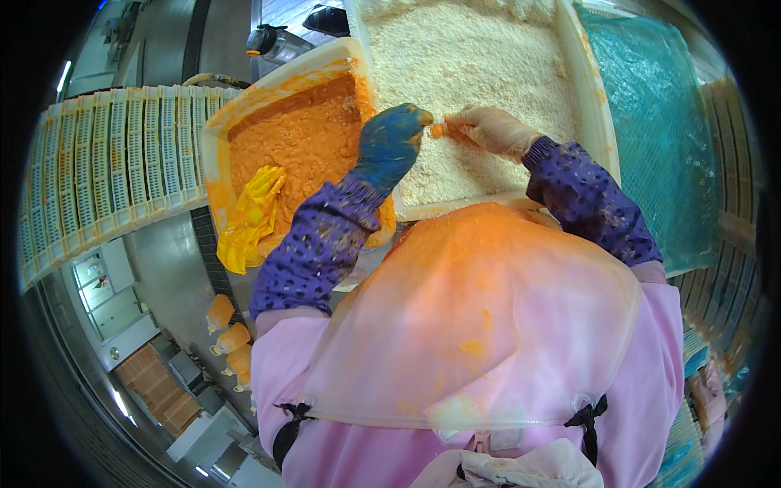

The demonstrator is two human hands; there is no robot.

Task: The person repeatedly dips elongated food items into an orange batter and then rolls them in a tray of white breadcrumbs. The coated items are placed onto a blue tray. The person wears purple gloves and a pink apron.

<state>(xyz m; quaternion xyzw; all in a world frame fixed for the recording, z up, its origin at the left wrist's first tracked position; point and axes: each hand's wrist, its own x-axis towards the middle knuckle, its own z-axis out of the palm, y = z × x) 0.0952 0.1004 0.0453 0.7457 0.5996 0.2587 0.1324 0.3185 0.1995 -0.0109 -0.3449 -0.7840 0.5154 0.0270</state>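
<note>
My left hand (393, 146), in a blue glove smeared with orange, is above the meeting rims of two tubs, its fingers bent inward. Whether it holds anything is hidden. My right hand (497, 129) wears a pale glove and grips a small orange-coated piece (437, 130) close to the left fingertips. Beneath the hands lies a bed of pale crumbs (476, 67) in a large white tub (595, 97). To the left, a smaller white tub (213, 143) contains thick orange batter (293, 134). A yellow rubber glove (253, 213) drapes over its near left side.
Stacked plastic trays (122, 165) stand at far left. On the right lies a stack under teal plastic sheeting (653, 140), with more trays (732, 158) beyond. A water bottle (277, 46) rests behind the batter tub. Several orange-filled containers (232, 337) are lower left. An orange-stained apron (488, 317) covers my front.
</note>
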